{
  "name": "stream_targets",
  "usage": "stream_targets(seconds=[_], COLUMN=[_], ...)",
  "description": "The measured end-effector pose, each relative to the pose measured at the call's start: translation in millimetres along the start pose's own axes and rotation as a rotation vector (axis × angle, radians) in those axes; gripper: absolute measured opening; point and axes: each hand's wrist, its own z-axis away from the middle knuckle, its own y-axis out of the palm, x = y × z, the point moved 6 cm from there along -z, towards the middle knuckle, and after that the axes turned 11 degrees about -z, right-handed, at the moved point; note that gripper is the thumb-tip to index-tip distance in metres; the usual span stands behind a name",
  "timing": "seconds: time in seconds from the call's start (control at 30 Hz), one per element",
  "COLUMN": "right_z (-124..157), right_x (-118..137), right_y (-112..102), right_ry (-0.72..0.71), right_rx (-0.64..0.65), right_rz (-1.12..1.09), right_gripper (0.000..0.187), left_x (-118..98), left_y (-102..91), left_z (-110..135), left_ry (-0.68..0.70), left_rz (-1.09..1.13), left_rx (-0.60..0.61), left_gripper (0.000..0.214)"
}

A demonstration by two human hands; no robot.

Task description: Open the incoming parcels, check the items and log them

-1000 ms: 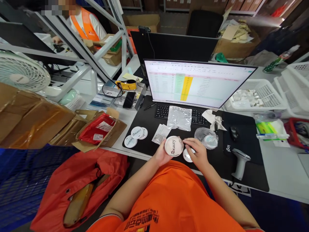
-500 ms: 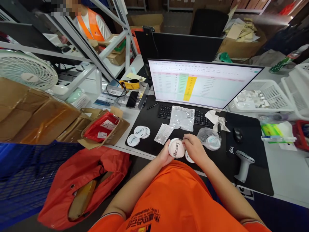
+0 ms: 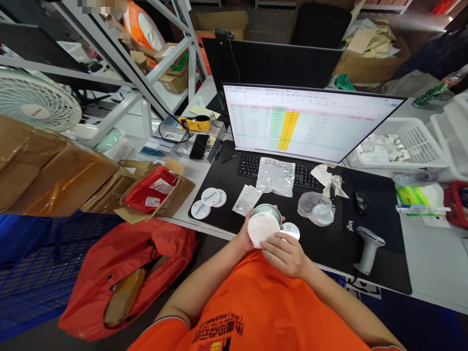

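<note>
We catalogue: left grip (image 3: 244, 235) cupping an open round tin (image 3: 266, 212), right grip (image 3: 285, 255) pinching a white round pad (image 3: 261, 229) against it, silver disc (image 3: 291, 231) just beyond.

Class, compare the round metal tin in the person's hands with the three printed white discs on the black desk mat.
The round metal tin is held up in the left hand, while the three printed white discs lie flat on the black desk mat. The tin shows a bare metal rim with no lettering in view; the discs carry dark lettering. The discs overlap in a group; the tin is separate. Both are circular.
</note>
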Motion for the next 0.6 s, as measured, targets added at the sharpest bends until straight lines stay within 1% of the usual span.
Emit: stream_targets(seconds=[0.13, 0.2, 0.23, 0.27, 0.3, 0.37, 0.4, 0.43, 0.47, 0.5, 0.53, 0.6], right_z=[4, 7, 9, 11, 14, 23, 28, 31, 33, 32, 31, 30], right_x=[1, -1, -4, -9, -17, -37, -46, -53, -58, -61, -62, -60], right_y=[-6, -7, -8, -10, -13, -17, -18, -18, -17, -16, -14, -9], right_ry=[0.006, 0.052, 0.106, 0.185, 0.294, 0.571, 0.696, 0.786, 0.834, 0.843, 0.819, 0.749], right_rx=[-0.056, -0.11, -0.146, -0.191, -0.252, -0.364, -0.381, -0.361, -0.308, -0.234, -0.162, -0.08], right_rz=[0.022, -0.046, -0.105, -0.171, -0.232, -0.319, -0.335, -0.321, -0.266, -0.179, -0.069, 0.147], right_gripper=[0.034, 0.033, 0.032, 0.031, 0.03, 0.028, 0.027, 0.026, 0.024, 0.022, 0.02, 0.018], left_x=[-1, -1, 0, 0, 0, 3, 5, 7, 10, 13, 17, 22], left_y=[1.4, 1.8, 1.9, 1.6, 0.9, -2.0, -4.3, -7.3, -10.7, -14.0, -17.1, -22.4], left_z=[0, -1, -1, -1, -2, -3, -4, -5, -5, -6, -6, -6], left_ry=[0.03, 0.043, 0.043, 0.046, 0.058, 0.077, 0.081, 0.085, 0.077, 0.055, 0.028, -0.028], left_rz=[-0.011, -0.021, -0.027, -0.032, -0.039, -0.058, -0.067, -0.075, -0.083, -0.09, -0.096, -0.101], left_rx=[0.044, 0.055, 0.06, 0.062, 0.059, 0.042, 0.024, -0.003, -0.032, -0.058, -0.078, -0.102], left_gripper=[0.073, 0.074, 0.075, 0.075, 0.073, 0.069, 0.067, 0.065, 0.064, 0.064, 0.065, 0.068])
